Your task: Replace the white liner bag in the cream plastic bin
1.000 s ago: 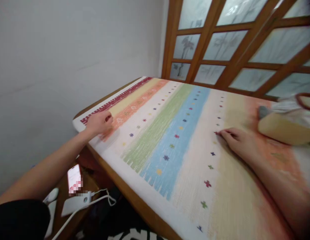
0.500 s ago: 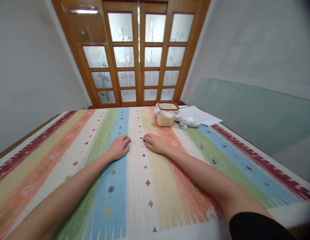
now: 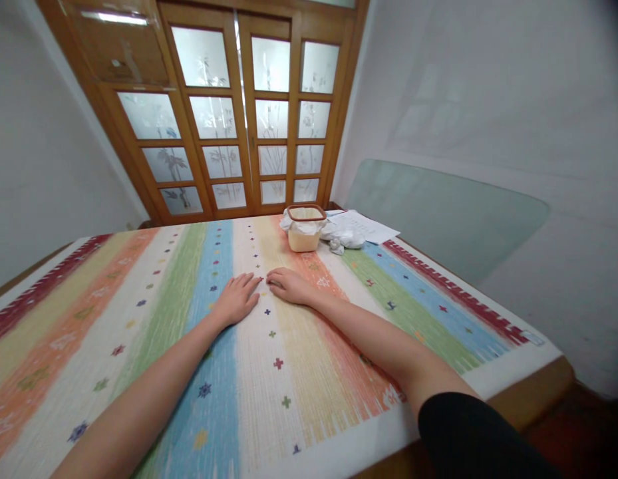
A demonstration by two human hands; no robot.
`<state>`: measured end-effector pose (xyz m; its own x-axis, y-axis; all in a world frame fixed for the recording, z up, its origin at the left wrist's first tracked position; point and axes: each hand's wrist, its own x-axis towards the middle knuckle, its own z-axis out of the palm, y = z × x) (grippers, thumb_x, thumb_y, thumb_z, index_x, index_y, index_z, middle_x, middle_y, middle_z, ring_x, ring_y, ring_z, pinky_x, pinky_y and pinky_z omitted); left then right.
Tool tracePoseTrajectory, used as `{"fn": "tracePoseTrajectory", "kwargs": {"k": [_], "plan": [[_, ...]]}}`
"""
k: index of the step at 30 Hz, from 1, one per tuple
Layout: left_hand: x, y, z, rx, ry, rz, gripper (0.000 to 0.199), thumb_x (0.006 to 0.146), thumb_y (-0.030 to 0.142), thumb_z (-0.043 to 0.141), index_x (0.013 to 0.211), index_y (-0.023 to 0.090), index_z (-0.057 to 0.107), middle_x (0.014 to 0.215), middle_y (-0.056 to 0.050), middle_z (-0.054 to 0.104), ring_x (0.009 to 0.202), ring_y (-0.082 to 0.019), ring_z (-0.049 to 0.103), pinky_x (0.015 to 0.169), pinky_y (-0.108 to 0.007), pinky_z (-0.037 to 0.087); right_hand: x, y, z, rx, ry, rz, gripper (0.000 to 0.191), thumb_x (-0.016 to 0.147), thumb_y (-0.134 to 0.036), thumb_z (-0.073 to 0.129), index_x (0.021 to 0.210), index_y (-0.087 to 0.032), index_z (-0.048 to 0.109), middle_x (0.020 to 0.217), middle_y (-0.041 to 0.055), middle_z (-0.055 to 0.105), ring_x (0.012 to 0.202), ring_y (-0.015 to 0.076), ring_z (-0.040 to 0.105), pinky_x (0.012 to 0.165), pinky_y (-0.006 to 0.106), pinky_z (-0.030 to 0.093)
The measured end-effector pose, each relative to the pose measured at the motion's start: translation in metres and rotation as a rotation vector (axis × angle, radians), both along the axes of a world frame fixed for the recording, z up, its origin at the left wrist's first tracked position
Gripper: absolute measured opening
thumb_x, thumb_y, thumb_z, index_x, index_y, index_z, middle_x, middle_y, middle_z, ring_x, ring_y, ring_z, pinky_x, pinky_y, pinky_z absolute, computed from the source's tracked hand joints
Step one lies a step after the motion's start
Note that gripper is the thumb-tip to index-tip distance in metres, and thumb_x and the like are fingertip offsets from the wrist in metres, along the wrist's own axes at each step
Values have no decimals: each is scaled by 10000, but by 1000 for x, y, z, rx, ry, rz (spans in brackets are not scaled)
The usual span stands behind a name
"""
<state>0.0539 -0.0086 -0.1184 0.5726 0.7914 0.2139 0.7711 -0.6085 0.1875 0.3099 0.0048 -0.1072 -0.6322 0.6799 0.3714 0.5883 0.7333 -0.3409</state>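
My left hand (image 3: 237,298) rests palm down on the striped tablecloth (image 3: 261,372), its fingers stretched out. Close beside it lies my right hand (image 3: 289,286), also on the cloth, with its fingers loosely bent and its fingertips near the left hand's. Neither hand holds anything that I can see. Beyond the right hand stands a small cream bin (image 3: 303,241) with a brown rim and a white bag lining it. A crumpled white plastic bag (image 3: 347,237) lies against the bin's right side.
Sheets of paper (image 3: 371,227) lie behind the plastic bag. A pale green glass panel (image 3: 438,213) is along the wall on the right. Wooden doors with frosted panes (image 3: 271,116) close off the far end. The table's corner (image 3: 563,366) shows at the right.
The view has turned right, so the scene sits further left. My left hand has moved right across the cloth towards my right hand, its fingers straighter. My right hand stays where it was.
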Motion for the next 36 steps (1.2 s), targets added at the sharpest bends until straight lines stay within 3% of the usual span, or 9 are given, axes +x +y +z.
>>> {"fn": "tracePoseTrajectory", "kwargs": {"k": [10, 24, 36], "plan": [[1, 10, -7, 51, -80, -14, 518, 1016, 434, 506, 1486, 232, 586, 1544, -137, 555, 1432, -321, 503, 1230, -535, 362, -1, 2, 0, 48, 0, -5, 172, 990, -228, 613, 1128, -186, 707, 1143, 97, 718, 1134, 232, 638, 1012, 368, 485], [-18, 10, 3, -46, -140, -98, 505, 1023, 434, 508, 1452, 191, 618, 1555, -135, 558, 1454, -301, 503, 1261, -507, 361, 5, 1, 3, 30, -7, 21, 198, 1000, -255, 603, 1147, -183, 715, 1197, 106, 717, 1148, 238, 643, 1017, 375, 493], [-19, 11, -1, -37, -150, -106, 495, 1013, 433, 518, 1444, 215, 625, 1554, -126, 562, 1451, -295, 510, 1252, -506, 374, 4, 2, 0, 39, 1, 15, 198, 985, -232, 620, 1150, -184, 718, 1185, 108, 721, 1153, 242, 640, 1020, 381, 494]]}}
